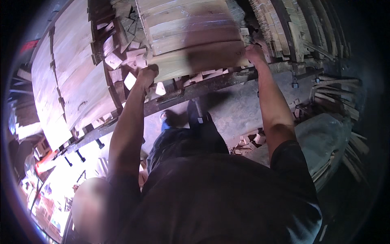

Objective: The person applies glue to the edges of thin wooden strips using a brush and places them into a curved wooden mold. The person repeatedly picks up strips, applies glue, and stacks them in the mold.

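Observation:
A pale wooden board lies crosswise in front of me, along the near edge of a panel of boards laid side by side. At the board's left end my left hand is closed, fingers curled around the corner. My right hand grips the right end, its fingers partly hidden in shadow. Both arms are stretched forward. Small wood offcuts lie heaped to the left of the panel and show below its near edge.
A dark metal rail with bolts runs across in front of me. Another wide panel of boards lies at the left. Boards stand on edge at the far right. A sheet-covered pile and loose wood strips are at the right.

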A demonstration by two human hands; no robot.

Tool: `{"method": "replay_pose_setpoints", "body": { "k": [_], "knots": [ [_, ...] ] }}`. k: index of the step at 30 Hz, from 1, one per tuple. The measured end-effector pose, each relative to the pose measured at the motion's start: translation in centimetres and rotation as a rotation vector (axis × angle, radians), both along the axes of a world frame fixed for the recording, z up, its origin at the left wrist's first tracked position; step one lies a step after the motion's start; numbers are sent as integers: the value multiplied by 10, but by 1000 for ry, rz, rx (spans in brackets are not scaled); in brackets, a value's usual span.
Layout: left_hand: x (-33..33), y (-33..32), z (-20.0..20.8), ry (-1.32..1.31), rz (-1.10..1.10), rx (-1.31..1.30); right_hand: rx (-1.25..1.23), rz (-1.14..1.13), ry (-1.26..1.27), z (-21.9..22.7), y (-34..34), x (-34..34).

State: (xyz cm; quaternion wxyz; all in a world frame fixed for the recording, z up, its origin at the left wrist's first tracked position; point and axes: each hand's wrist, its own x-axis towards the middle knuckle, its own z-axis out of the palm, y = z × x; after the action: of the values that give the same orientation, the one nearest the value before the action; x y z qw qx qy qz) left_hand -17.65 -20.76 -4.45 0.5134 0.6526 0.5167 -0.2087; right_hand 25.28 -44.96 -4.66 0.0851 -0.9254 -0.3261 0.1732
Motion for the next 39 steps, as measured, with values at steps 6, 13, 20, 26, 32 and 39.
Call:
{"method": "replay_pose_setpoints", "body": {
  "k": [6,13,20,26,32,39],
  "knots": [
    [13,-24,59,-431,755,-139,18,-5,184,17,5,14],
    [107,39,186,-1372,1012,1,810,48,655,75,44,-86],
    [155,22,208,-930,343,358,786,-42,741,135,-40,-237],
    [194,-34,99,-451,-732,807,368,-343,692,155,-168,-217],
    [206,-57,14,-609,-718,463,466,-657,754,138,-201,-243],
    [128,-39,64,-409,-515,646,464,-512,518,122,-209,-240]
  ]
}}
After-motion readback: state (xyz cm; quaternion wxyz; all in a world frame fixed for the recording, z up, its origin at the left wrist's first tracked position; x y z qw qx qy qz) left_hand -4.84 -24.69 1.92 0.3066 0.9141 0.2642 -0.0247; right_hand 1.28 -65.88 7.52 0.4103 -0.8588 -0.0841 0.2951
